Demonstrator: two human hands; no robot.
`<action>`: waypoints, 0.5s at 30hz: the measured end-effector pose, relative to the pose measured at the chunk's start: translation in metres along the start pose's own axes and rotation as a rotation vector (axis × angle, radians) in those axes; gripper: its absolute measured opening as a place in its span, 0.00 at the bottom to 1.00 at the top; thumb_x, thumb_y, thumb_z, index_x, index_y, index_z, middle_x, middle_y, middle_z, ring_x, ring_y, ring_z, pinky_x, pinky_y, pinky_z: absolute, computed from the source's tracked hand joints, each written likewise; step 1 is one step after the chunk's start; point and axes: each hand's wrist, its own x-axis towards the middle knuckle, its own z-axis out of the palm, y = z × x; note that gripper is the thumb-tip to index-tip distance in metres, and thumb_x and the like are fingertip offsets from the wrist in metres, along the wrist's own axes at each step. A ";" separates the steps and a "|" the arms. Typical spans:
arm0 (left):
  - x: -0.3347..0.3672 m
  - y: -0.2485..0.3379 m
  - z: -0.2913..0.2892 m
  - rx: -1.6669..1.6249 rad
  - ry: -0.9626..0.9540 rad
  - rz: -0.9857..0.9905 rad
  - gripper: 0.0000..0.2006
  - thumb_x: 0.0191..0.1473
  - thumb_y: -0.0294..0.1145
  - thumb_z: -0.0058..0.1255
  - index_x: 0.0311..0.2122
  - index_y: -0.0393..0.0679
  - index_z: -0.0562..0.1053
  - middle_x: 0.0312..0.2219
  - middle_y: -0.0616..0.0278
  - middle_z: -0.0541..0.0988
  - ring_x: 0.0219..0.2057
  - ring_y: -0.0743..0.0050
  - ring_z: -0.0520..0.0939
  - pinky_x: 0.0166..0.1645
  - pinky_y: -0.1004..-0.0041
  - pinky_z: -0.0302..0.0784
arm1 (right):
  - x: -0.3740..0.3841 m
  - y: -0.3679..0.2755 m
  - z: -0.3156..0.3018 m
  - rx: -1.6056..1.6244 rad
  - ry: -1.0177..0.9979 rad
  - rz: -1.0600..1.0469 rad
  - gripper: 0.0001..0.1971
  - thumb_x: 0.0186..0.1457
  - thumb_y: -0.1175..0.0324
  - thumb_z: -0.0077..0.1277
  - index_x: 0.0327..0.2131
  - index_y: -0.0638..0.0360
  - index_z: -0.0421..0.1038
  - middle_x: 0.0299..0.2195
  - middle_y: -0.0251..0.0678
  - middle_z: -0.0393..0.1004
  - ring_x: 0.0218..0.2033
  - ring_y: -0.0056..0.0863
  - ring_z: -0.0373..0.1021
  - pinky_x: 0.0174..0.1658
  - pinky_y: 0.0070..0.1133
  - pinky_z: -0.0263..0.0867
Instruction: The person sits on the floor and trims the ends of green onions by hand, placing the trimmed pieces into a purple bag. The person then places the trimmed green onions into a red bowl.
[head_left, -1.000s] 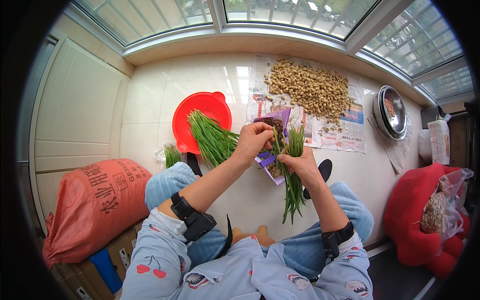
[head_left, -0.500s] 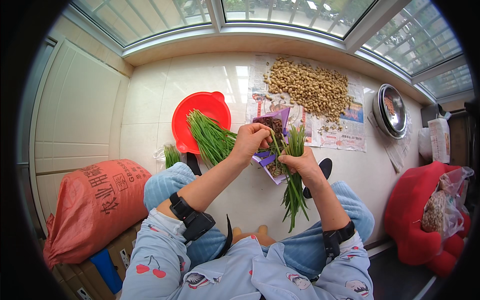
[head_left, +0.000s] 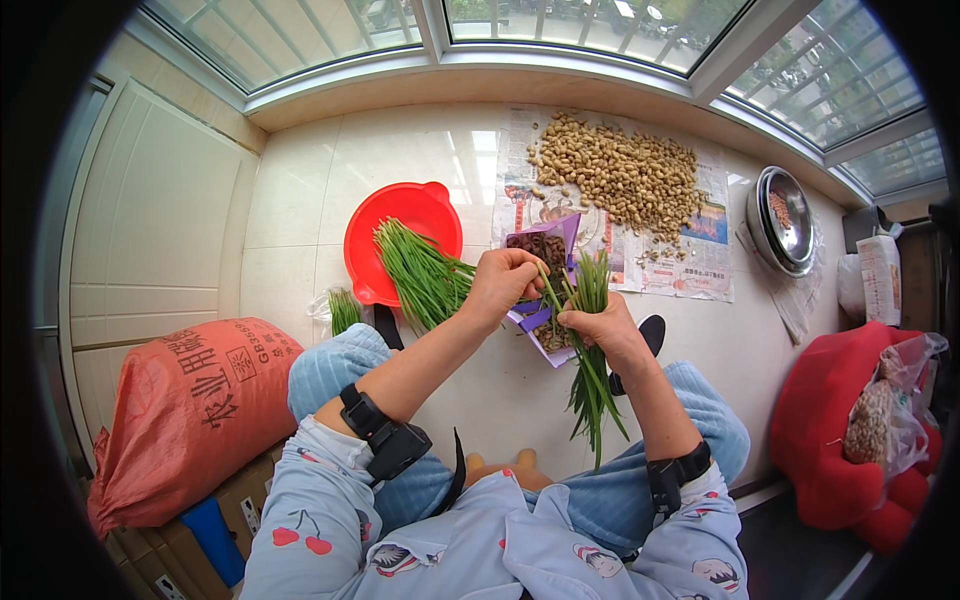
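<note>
My right hand (head_left: 606, 328) is closed around a bunch of long green chives (head_left: 592, 390), their pale ends pointing up and the leaf tips hanging down. Just left of it, my left hand (head_left: 503, 285) pinches the end of a single chive stalk at the top of the bunch. Beneath both hands stands a purple box (head_left: 566, 236) holding brownish scraps, partly hidden by the hands. A red plastic basin (head_left: 356, 232) lies to the left, with a larger heap of chives (head_left: 418, 268) leaning out over its rim toward my left forearm.
Peanuts (head_left: 620, 170) are spread on newspaper (head_left: 712, 275) at the back. Metal bowls (head_left: 762, 240) stand at the right, near a red padded seat (head_left: 815, 440) with a plastic bag. A full orange sack (head_left: 190, 410) sits at the left, beside a small bagged chive bundle (head_left: 343, 310).
The hanging leaf tips of the bunch in my right hand have swung slightly right. My left hand has barely moved and still pinches a stalk.
</note>
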 end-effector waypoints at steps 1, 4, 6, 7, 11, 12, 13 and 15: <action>0.000 0.000 0.000 -0.008 -0.005 0.010 0.06 0.49 0.24 0.46 0.28 0.35 0.75 0.18 0.64 0.75 0.17 0.85 0.73 0.24 0.84 0.68 | 0.000 0.000 0.000 0.008 -0.001 0.001 0.04 0.41 0.74 0.56 0.23 0.60 0.70 0.15 0.26 0.67 0.14 0.12 0.59 0.17 0.13 0.52; 0.000 0.000 0.000 -0.045 -0.005 0.007 0.06 0.49 0.25 0.46 0.28 0.35 0.75 0.18 0.64 0.75 0.17 0.84 0.73 0.24 0.84 0.69 | 0.000 0.000 -0.001 0.021 0.001 0.009 0.04 0.41 0.74 0.56 0.23 0.61 0.70 0.15 0.26 0.67 0.14 0.12 0.59 0.17 0.13 0.52; -0.002 0.002 0.000 -0.091 0.009 -0.029 0.06 0.49 0.25 0.46 0.28 0.35 0.75 0.19 0.64 0.75 0.17 0.84 0.73 0.25 0.84 0.69 | 0.000 0.000 -0.001 0.019 0.003 0.012 0.04 0.41 0.74 0.56 0.23 0.61 0.70 0.15 0.26 0.67 0.14 0.12 0.59 0.17 0.13 0.52; -0.002 0.002 0.001 -0.052 0.013 -0.027 0.06 0.49 0.25 0.46 0.28 0.35 0.75 0.19 0.64 0.76 0.17 0.84 0.73 0.25 0.84 0.69 | 0.001 0.000 -0.002 0.014 0.002 0.012 0.04 0.41 0.74 0.56 0.23 0.61 0.70 0.15 0.26 0.67 0.14 0.12 0.58 0.17 0.13 0.52; -0.002 0.003 0.003 0.009 0.010 -0.021 0.06 0.49 0.25 0.47 0.28 0.35 0.75 0.19 0.64 0.76 0.18 0.84 0.73 0.25 0.84 0.69 | 0.001 0.000 -0.001 0.008 -0.001 0.018 0.04 0.41 0.74 0.56 0.23 0.61 0.70 0.16 0.26 0.67 0.14 0.12 0.59 0.17 0.13 0.52; -0.002 0.003 0.003 0.000 0.003 -0.019 0.06 0.49 0.24 0.47 0.28 0.35 0.75 0.19 0.64 0.76 0.18 0.84 0.73 0.25 0.84 0.69 | 0.001 0.000 -0.001 0.016 -0.005 0.012 0.04 0.42 0.74 0.56 0.23 0.61 0.70 0.16 0.26 0.67 0.14 0.13 0.58 0.17 0.13 0.52; -0.002 0.003 0.002 -0.008 -0.003 -0.016 0.06 0.49 0.24 0.47 0.28 0.35 0.75 0.19 0.64 0.76 0.18 0.84 0.73 0.25 0.84 0.68 | 0.001 0.001 -0.001 0.016 -0.001 0.016 0.04 0.42 0.74 0.55 0.23 0.61 0.70 0.16 0.26 0.67 0.14 0.13 0.58 0.17 0.13 0.52; -0.002 0.001 0.002 -0.026 -0.014 -0.008 0.06 0.49 0.23 0.46 0.28 0.35 0.75 0.19 0.64 0.76 0.18 0.84 0.73 0.25 0.84 0.68 | 0.002 0.001 -0.002 0.021 0.006 0.025 0.04 0.42 0.74 0.55 0.23 0.60 0.70 0.16 0.26 0.67 0.14 0.13 0.58 0.17 0.13 0.52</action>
